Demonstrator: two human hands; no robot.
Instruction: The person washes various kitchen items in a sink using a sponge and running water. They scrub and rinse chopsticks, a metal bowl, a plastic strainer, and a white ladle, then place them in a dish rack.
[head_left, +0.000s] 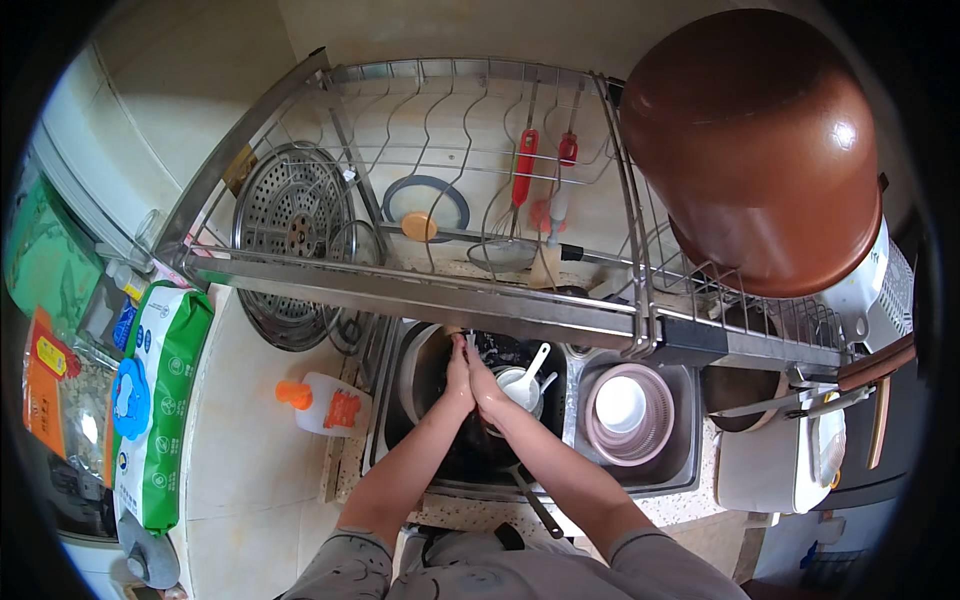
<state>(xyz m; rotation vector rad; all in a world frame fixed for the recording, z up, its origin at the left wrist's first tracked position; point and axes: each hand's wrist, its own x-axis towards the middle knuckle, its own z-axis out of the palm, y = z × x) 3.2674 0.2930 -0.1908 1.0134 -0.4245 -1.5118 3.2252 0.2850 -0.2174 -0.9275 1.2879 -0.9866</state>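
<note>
Over the left basin (390, 420) of a steel double sink, my left hand (459, 379) and my right hand (486, 386) press palm to palm with fingers extended. Both look wet, and I see nothing held in either. A thin stream, apparently water, is at the fingertips; the tap itself is hidden by the rack. Just right of my right hand, a white ladle or spoon (534, 366) rests among bowls (517, 386) in the basin. Behind my left hand is the curved wall of a large pan or pot (411, 375). A dark handle (540, 506) sticks out over the sink's front edge.
A steel dish rack (450, 296) spans above the sink, with a large brown pot (750, 165) upside down on its right. The right basin holds a pink colander (630, 450) with a white bowl (620, 403) inside. An orange-capped bottle (330, 405) stands left of the sink.
</note>
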